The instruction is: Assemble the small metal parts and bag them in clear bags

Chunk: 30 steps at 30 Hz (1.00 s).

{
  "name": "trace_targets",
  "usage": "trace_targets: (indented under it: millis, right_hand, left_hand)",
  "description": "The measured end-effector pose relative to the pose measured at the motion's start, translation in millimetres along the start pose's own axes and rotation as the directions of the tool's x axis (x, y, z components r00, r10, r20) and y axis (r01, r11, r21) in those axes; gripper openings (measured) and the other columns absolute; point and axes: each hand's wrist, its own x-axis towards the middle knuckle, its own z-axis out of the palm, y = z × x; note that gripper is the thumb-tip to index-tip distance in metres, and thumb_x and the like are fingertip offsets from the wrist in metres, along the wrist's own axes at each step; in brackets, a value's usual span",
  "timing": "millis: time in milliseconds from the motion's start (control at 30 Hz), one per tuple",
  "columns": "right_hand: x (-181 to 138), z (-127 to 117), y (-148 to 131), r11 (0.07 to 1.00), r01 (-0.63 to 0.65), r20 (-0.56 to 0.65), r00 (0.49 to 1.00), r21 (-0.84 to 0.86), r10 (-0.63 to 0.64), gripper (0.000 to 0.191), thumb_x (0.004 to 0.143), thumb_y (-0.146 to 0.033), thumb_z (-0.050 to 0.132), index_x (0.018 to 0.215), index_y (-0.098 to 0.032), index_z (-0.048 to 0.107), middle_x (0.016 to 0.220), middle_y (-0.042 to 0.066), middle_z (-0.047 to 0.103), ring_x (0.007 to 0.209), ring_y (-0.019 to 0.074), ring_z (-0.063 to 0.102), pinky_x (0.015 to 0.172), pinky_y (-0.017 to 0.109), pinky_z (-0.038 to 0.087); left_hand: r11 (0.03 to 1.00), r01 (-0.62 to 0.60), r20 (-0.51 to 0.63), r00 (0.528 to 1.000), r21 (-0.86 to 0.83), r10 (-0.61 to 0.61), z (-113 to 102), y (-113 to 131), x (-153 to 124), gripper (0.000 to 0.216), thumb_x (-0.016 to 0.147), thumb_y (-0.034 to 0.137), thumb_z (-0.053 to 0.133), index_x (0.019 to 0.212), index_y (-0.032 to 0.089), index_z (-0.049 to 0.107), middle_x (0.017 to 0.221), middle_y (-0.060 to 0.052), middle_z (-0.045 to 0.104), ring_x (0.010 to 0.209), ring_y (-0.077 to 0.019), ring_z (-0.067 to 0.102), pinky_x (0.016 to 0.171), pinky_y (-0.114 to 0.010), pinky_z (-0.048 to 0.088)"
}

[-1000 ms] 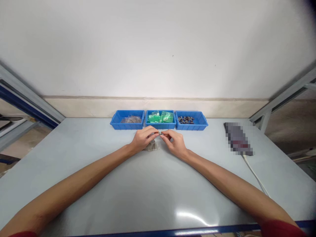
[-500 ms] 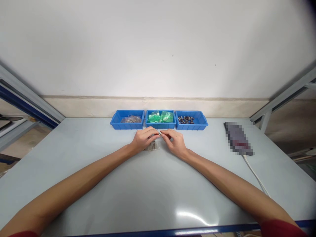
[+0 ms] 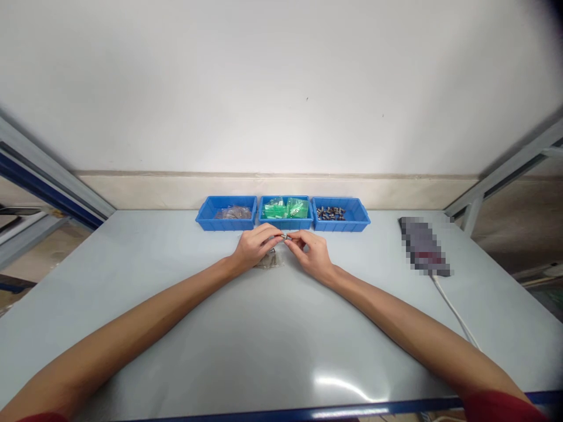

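Between my two hands is a small metal fitting (image 3: pixel 285 237), pinched by the fingertips from both sides; its exact kind is too small to make out. My left hand (image 3: pixel 256 246) is closed, thumb and fingers on the fitting's left end. From the right, my right hand (image 3: pixel 310 252) pinches the other end with thumb and forefinger. Under my left hand, on the table, lies a clear plastic bag (image 3: pixel 270 259) with small brownish parts, partly hidden by the fingers.
Three blue bins line the back of the table (image 3: pixel 246 340): the left bin (image 3: pixel 226 225) holds clear bags, the middle bin (image 3: pixel 285 224) green packets, the right bin (image 3: pixel 356 225) small metal parts. A blurred-out dark device (image 3: pixel 424 246) with a white cable (image 3: pixel 457 316) lies at right.
Both hands stay in nearly the same place. The fingertips have shifted slightly around the metal fitting, and a little more of it shows between them.
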Motion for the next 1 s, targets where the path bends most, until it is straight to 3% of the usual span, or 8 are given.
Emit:
trace_targets:
  millis: [300, 1000]
  right_hand:
    - [-0.2, -0.8, -2.1, 1.000, -0.011, 0.009, 1.000, 0.002, 0.011, 0.012, 0.088, -0.027, 0.058, 0.084, -0.018, 0.065, 0.065, 0.000, 0.061, 0.057, 0.0122, 0.052, 0.058, 0.024, 0.042]
    - [0.6, -0.5, -0.8, 1.000, 0.027, -0.001, 1.000, -0.010, -0.027, 0.015, 0.090, -0.026, 0.054, 0.092, -0.017, 0.066, 0.069, 0.002, 0.063, 0.060, 0.0132, 0.054, 0.059, 0.025, 0.044]
  left_hand:
    - [0.998, 0.062, 0.063, 0.996, -0.019, -0.061, -1.7, 1.6, 0.6, 0.015, 0.093, 0.021, 0.053, 0.092, 0.014, 0.066, 0.088, -0.008, 0.070, 0.081, -0.0139, 0.065, 0.073, -0.023, 0.051]
    - [0.998, 0.053, 0.056, 0.997, -0.012, -0.053, -2.4, 3.5, 2.3, 0.019, 0.094, 0.025, 0.051, 0.089, 0.014, 0.066, 0.084, -0.008, 0.069, 0.078, -0.0138, 0.063, 0.070, -0.023, 0.050]
